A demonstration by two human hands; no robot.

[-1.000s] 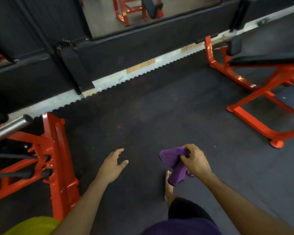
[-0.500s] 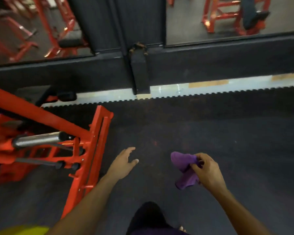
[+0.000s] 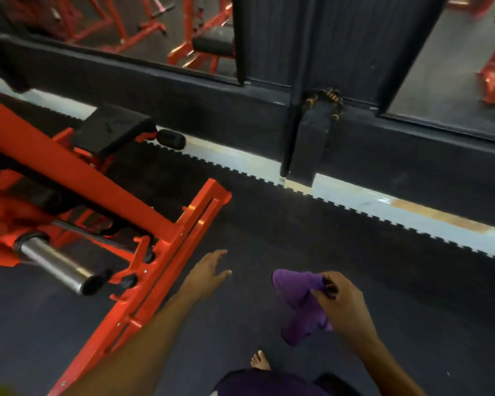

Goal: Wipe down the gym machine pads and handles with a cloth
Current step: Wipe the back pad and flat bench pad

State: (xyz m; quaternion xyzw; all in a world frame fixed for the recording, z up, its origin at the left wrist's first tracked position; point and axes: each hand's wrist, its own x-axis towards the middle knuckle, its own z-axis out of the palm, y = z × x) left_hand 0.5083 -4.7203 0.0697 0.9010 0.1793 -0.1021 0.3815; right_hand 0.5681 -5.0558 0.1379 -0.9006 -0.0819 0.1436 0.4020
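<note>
My right hand (image 3: 344, 302) pinches a purple cloth (image 3: 299, 302) that hangs bunched over the dark floor at lower right. My left hand (image 3: 209, 271) is stretched forward with its fingers straight and holds nothing. It hovers just right of a red gym machine (image 3: 103, 195) that fills the left side. The machine has a black pad (image 3: 113, 128) at its far end, a small black roller (image 3: 170, 138) beside the pad and a chrome bar (image 3: 55, 264) with a black end cap pointing towards me.
A black wall base (image 3: 212, 92) with mirrors above runs across the back, with a black post (image 3: 309, 138) standing on a pale floor strip (image 3: 355, 198). Dark rubber flooring (image 3: 355, 252) spreads to the right. My bare foot (image 3: 260, 361) shows at the bottom.
The view has swung left, so the red bench on the right is gone and the red machine on the left fills more of the frame. Both hands keep their pose.
</note>
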